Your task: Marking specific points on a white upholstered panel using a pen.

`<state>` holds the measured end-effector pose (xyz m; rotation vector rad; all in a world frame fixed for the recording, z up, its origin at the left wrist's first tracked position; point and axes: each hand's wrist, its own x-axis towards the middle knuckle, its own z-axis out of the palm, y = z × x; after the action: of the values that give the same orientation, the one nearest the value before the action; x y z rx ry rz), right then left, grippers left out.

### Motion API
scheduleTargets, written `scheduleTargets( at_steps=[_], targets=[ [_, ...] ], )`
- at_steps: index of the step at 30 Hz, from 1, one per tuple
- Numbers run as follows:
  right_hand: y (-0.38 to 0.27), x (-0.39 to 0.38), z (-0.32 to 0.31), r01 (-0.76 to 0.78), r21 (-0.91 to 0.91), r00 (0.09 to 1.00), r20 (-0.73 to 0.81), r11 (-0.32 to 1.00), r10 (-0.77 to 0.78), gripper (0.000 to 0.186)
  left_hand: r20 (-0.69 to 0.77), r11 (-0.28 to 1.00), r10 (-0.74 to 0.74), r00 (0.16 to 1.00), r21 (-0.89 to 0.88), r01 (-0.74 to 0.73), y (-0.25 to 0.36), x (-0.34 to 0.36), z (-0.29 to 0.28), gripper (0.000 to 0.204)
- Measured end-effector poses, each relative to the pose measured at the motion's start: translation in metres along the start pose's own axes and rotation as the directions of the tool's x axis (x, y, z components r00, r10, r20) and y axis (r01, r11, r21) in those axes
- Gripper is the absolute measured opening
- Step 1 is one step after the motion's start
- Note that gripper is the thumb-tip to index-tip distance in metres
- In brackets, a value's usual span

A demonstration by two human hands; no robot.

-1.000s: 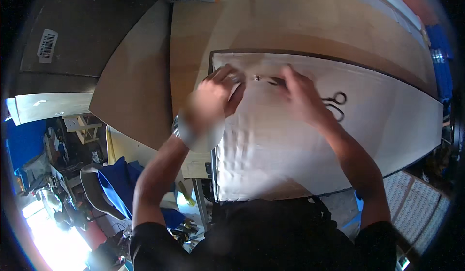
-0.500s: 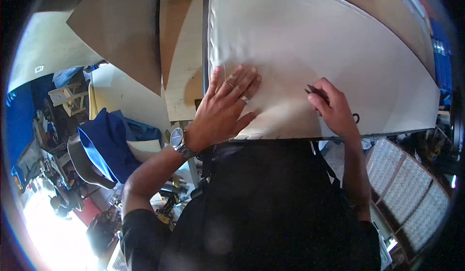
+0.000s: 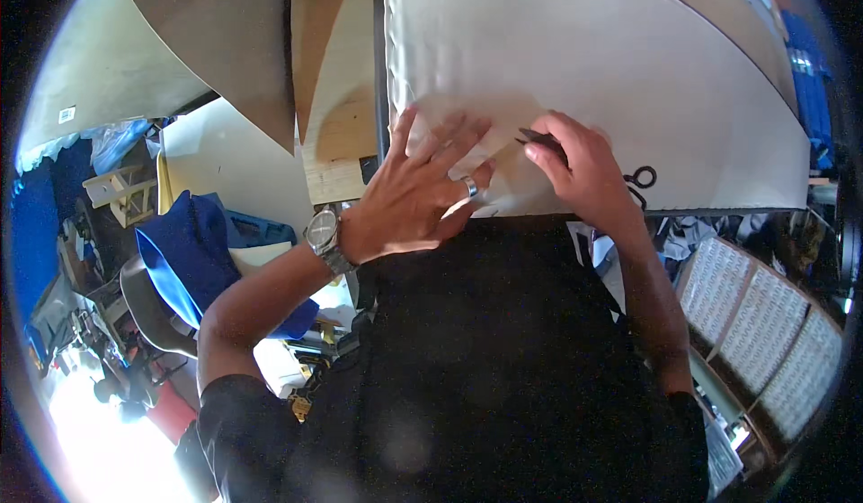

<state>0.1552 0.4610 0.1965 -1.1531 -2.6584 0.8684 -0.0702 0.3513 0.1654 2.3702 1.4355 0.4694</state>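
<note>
A cream sheet-covered panel (image 3: 647, 80) with a curved far edge lies before me, its left edge puckered as if laced or stitched. My left hand (image 3: 418, 175) is at its near left corner, fingers spread over the surface, holding nothing that I can see. A thin pale thread shows faintly by its fingertips. My right hand (image 3: 584, 166) is closed around a dark pointed tool (image 3: 542, 141), its tips toward my left hand. Black ring handles (image 3: 641, 178) stick out beside my right wrist; I cannot tell whether they belong to that tool.
A brown sheet (image 3: 234, 44) and a wooden board (image 3: 333, 80) lie left of the panel. Blue cloth (image 3: 193, 242) hangs over a chair (image 3: 148, 305) at left. Patterned panels (image 3: 755, 323) lean at the lower right.
My right hand has moved left with the dark tool, closer to my left hand. Both ring handles now show. My left hand's index finger is more bent. The panel sits higher in view.
</note>
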Motion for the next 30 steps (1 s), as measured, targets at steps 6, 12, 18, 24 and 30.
scheduleTargets(
  at_steps=[6, 12, 18, 24, 30],
  targets=[
    [-0.001, 0.0, 0.002, -0.078, 0.115, 0.997, -0.02, 0.99, 0.081, 0.024, -0.024, 0.999, -0.007, 1.0, 0.04, 0.008, 0.007, -0.003, 0.002, 0.046],
    [0.001, 0.0, 0.006, -0.143, 0.174, 0.99, 0.01, 0.974, 0.143, 0.025, 0.007, 1.0, -0.021, 1.0, 0.017, 0.021, 0.002, 0.003, -0.007, 0.046],
    [0.005, -0.002, 0.009, -0.107, 0.209, 0.993, -0.021, 0.972, 0.114, 0.024, 0.125, 0.998, -0.008, 0.992, 0.064, 0.0, 0.002, 0.001, -0.011, 0.06],
    [0.007, -0.006, 0.009, -0.102, 0.201, 0.992, -0.058, 0.974, 0.116, 0.024, 0.063, 0.994, -0.086, 0.994, 0.068, 0.082, 0.008, -0.018, 0.001, 0.057],
    [0.007, -0.007, 0.01, -0.05, 0.224, 0.994, -0.087, 0.973, 0.071, 0.025, 0.063, 0.98, -0.189, 0.98, 0.082, 0.183, 0.017, -0.015, -0.004, 0.07]
  ],
)
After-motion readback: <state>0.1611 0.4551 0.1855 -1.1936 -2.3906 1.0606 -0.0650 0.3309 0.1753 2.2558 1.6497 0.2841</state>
